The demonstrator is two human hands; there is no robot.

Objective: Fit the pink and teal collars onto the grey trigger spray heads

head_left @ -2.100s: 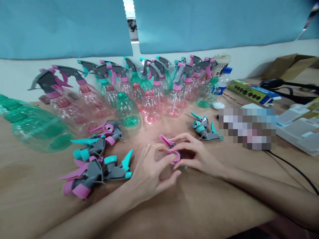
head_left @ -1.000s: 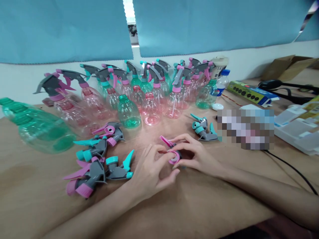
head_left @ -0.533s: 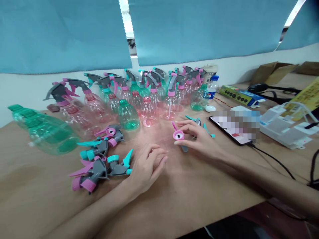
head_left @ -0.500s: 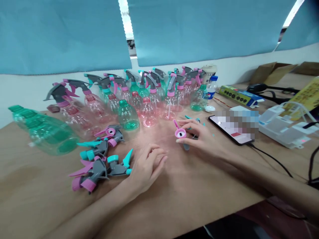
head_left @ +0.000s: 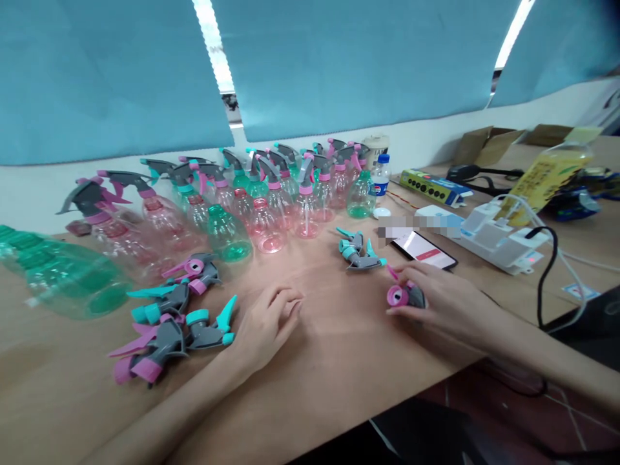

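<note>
Right hand (head_left: 436, 296): pinches the pink sprayer (head_left: 398, 296) between thumb and fingers.
Pink sprayer position: nearer the front edge than the phone (head_left: 426, 249), right of the teal sprayers (head_left: 359, 253); contact with the tabletop (head_left: 334, 368) cannot be told.
Left hand (head_left: 269, 328): low at the tabletop, fingers half-curled, thumb slightly apart.
Sprayer pile (head_left: 167, 341): just beside the left wrist.
Bottles (head_left: 228, 237): behind; several capped with sprayers, others open-necked.
</note>
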